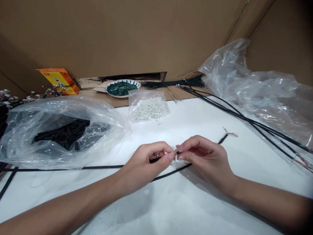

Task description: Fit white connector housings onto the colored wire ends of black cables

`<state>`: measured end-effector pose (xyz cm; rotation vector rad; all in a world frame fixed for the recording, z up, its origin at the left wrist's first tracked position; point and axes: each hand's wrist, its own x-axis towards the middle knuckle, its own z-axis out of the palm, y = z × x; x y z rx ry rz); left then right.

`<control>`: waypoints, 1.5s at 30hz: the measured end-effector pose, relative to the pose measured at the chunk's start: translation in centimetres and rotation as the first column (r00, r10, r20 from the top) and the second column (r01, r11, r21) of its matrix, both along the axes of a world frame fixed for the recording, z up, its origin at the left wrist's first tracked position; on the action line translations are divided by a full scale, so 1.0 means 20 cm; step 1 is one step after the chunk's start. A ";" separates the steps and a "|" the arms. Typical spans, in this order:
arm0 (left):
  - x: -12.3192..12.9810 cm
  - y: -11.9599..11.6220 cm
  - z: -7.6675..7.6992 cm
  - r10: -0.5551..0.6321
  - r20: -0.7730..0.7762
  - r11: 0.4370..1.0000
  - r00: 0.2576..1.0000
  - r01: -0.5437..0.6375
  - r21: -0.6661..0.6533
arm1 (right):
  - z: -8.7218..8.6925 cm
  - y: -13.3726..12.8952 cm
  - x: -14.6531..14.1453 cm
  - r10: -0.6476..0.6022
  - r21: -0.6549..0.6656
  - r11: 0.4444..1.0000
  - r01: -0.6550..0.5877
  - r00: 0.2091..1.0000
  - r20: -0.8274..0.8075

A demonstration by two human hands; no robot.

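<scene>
The left hand (144, 166) and right hand (205, 160) are together at centre, just above the near part of the work surface, with fingertips meeting on a black cable (161, 160). Both hands are closed in a pinch around a small metallic cable end (176, 153); the fine detail at that point is too small and partly hidden by the fingers to identify. The pinch sits over a white sheet (200, 199) covering the bench.

Cable runs from the hands to the left along the near side of the sheet and passes in front of a clear plastic bag (105, 127) holding a mass of short black pieces (62, 133). Another length curves below the right hand, and a short length to the far right of the hands ends in frayed, stripped strands (227, 132).

At far centre, a small clear bag of white granular parts (148, 107) rests at the sheet's far edge. Beyond it are a white bowl with blue markings (123, 88) containing dark green pieces, and a bundle of thin black wires (172, 83). Several longer black cables (239, 116) lie across the right side, over clear plastic sheeting (259, 91), with coloured conductors exposed at their near ends (303, 161). An orange carton (58, 81) stands far left against a cardboard wall (110, 32).
</scene>
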<state>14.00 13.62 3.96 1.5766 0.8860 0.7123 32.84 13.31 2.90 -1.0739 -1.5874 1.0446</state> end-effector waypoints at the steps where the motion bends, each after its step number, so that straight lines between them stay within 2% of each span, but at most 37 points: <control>1: 0.00 0.00 0.00 -0.003 0.007 1.000 1.000 0.003 -0.001 | 0.00 0.00 0.00 0.003 0.007 1.000 -0.003 1.000 -0.001; 8: 0.00 -0.02 -0.01 0.014 -0.021 0.995 1.000 -0.012 0.098 | 0.00 -0.01 0.00 -0.015 0.010 1.000 0.015 1.000 0.008; 14: 0.01 -0.03 -0.03 0.027 -0.063 0.990 0.998 -0.018 0.138 | -0.02 -0.02 0.01 -0.011 0.177 0.984 -0.002 0.997 0.076; 18: 0.01 -0.04 -0.04 0.046 -0.098 0.980 0.994 -0.026 0.198 | -0.02 -0.02 0.01 -0.031 0.220 0.975 0.011 0.996 0.089; 26: 0.01 -0.06 -0.03 0.094 -0.263 0.954 0.960 -0.011 0.299 | -0.04 -0.01 0.02 -0.008 0.376 0.925 -0.049 0.989 0.148; 29: 0.01 -0.06 -0.03 0.113 -0.306 0.926 0.945 0.011 0.378 | -0.03 -0.01 0.03 -0.011 0.390 0.919 -0.057 0.985 0.170; 33: 0.00 -0.06 -0.02 0.176 -0.360 0.851 0.916 0.042 0.523 | -0.02 -0.02 0.03 -0.009 0.340 0.939 -0.048 0.987 0.163; 36: 0.00 -0.06 -0.02 0.173 -0.372 0.839 0.912 0.062 0.541 | -0.02 -0.01 0.03 0.006 0.328 0.943 -0.058 0.988 0.157; 39: 0.00 -0.06 -0.01 0.132 -0.332 0.861 0.934 0.058 0.506 | 0.00 0.00 0.05 0.043 0.412 0.903 -0.122 0.980 0.196; 42: 0.00 -0.05 -0.01 0.077 -0.289 0.893 0.954 0.064 0.446 | 0.02 0.02 0.06 0.082 0.516 0.825 -0.232 0.951 0.297; 45: -0.01 -0.03 0.00 0.034 -0.294 0.919 0.955 0.086 0.386 | 0.04 0.03 0.07 0.102 0.566 0.757 -0.327 0.914 0.392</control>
